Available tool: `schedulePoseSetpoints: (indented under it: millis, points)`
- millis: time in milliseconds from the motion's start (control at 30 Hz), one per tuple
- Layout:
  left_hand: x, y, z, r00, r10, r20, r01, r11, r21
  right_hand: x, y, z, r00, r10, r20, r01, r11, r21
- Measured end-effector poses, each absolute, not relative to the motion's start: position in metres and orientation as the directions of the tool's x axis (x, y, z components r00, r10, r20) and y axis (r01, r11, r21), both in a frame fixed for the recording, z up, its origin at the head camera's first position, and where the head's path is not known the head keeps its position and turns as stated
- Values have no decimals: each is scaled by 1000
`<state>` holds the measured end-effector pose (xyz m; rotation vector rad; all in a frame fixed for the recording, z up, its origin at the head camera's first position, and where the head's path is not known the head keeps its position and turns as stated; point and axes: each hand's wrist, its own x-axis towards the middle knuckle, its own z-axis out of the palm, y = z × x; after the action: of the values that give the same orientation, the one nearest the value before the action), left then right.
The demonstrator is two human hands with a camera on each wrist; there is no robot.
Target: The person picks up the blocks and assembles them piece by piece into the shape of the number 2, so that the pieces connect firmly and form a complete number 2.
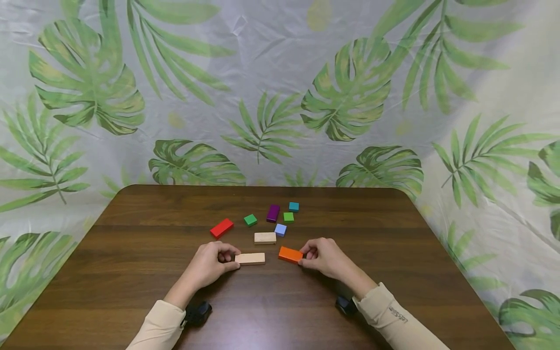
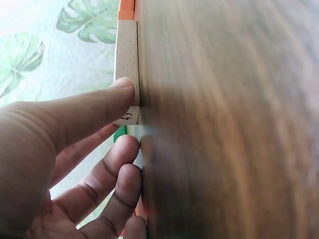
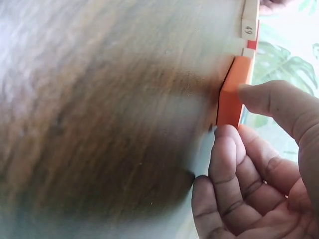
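My left hand pinches the left end of a plain wooden block that lies on the table; in the left wrist view a "49" shows on the end of this block. Opposite it, my right hand holds the right end of an orange block between thumb and fingers. In the right wrist view the thumb presses the near side of the orange block. A short gap separates the two held blocks. Just behind them lies a second plain wooden block.
Beyond the hands lie a red block, a dark green block, a purple block, a light green block, a teal block and a light blue block. The brown table ends at a leaf-patterned cloth.
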<state>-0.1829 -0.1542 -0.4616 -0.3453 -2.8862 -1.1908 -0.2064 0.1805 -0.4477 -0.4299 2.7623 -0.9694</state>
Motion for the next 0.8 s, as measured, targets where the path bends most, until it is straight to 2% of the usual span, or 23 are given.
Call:
schedulePoseSetpoints:
  millis: [267, 800]
  points:
    - [-180, -153, -462, -974, 209, 91, 212, 684, 698, -203, 179, -449, -889, -456, -42, -319, 683, -657]
    - [-176, -151, -463, -958, 258, 122, 269, 669, 693, -205, 170, -453, -841, -540, -30, -360, 601, -714]
